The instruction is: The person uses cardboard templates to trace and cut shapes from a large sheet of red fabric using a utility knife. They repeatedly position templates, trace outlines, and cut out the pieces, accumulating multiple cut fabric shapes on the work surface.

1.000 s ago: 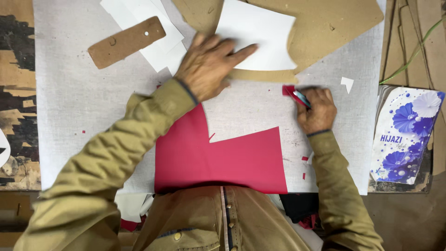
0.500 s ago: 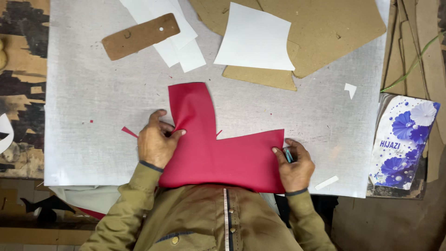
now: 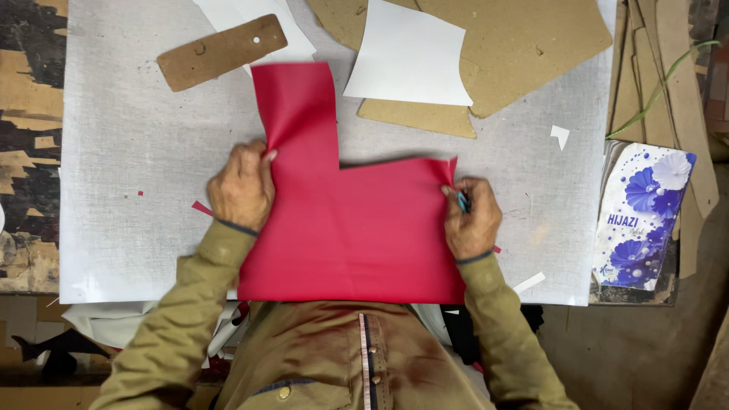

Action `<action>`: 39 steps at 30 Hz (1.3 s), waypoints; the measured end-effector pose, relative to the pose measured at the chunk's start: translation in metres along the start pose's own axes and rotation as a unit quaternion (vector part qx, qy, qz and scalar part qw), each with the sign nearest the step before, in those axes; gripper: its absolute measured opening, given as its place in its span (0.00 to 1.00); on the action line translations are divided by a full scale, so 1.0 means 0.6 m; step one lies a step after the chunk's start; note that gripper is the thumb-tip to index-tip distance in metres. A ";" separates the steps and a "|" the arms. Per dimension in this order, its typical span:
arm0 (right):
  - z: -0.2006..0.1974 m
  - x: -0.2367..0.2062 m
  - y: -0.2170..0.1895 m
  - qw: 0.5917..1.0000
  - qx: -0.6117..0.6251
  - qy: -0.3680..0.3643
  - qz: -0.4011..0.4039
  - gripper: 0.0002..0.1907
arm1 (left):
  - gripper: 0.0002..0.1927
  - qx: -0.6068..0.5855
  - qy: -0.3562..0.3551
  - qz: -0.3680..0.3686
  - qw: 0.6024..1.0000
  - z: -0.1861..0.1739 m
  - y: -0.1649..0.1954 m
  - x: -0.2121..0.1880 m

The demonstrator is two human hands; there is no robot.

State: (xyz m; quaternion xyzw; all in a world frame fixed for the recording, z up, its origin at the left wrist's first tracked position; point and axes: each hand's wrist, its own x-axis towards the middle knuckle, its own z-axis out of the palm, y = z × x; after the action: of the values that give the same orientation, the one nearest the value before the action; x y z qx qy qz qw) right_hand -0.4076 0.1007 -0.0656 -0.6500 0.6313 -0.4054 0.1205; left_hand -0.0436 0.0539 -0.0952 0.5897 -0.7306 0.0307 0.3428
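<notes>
Gripping the red sheet [image 3: 357, 228] at both edges on the white mat [image 3: 121, 167], left hand [image 3: 241, 190] pinches; right hand [image 3: 472, 219] pinches too, clutching a small blue tool [image 3: 462, 202]. Positioning seems underway; flattening probably follows.

A brown cardboard strip [image 3: 222, 52], white paper sheet [image 3: 410, 55] and flower-printed box [image 3: 642, 212] lie around a grey mat [image 3: 129, 152].

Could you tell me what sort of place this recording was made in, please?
Probably a small craft or pattern-cutting workshop. Brown cardboard templates lie on a worn white cutting mat, and the left hand and right hand grip a cut red sheet, with red offcuts scattered beside it.
</notes>
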 end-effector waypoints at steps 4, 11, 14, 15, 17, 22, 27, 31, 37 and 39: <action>0.047 0.103 0.011 0.997 -0.054 0.041 0.023 0.18 | 0.15 0.011 -0.005 -0.023 1.000 0.032 -0.021 0.051; 0.051 0.200 0.040 0.965 -0.160 -0.043 0.202 0.33 | 0.14 0.016 -0.039 -0.088 0.995 0.045 -0.023 0.059; 0.044 0.212 0.065 0.972 -0.110 -0.092 0.186 0.25 | 0.13 0.022 -0.048 -0.102 0.993 0.050 -0.026 0.059; 0.037 0.214 0.074 0.974 -0.055 -0.110 0.188 0.19 | 0.14 0.022 -0.056 -0.113 0.992 0.052 -0.027 0.058; 0.014 0.227 0.089 0.971 0.126 -0.091 0.184 0.12 | 0.14 0.011 -0.043 -0.115 0.992 0.055 -0.029 0.059; -0.097 0.224 0.087 0.970 0.121 0.197 0.072 0.07 | 0.12 -0.031 -0.035 -0.133 0.990 0.052 -0.025 0.057; -0.185 0.184 0.038 0.943 0.019 0.317 -0.095 0.09 | 0.11 0.058 0.036 -0.051 0.996 0.033 -0.007 0.070; -0.191 0.113 0.009 0.933 0.303 0.102 0.167 0.12 | 0.13 -0.015 0.054 -0.001 0.998 0.008 0.023 0.067; -0.029 -0.028 -0.033 0.977 0.073 -0.052 0.194 0.19 | 0.38 -0.345 -0.286 -0.148 0.882 -0.019 0.089 0.010; -0.017 -0.071 -0.049 0.986 -0.158 -0.037 0.047 0.23 | 0.51 -0.260 -0.322 -0.011 0.910 -0.027 0.098 -0.002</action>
State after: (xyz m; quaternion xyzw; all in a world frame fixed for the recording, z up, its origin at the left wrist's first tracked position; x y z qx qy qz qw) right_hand -0.3882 0.1484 -0.0552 -0.6453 0.7121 -0.2703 0.0585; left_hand -0.0879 0.0798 -0.0621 0.4653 -0.7771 -0.3558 0.2302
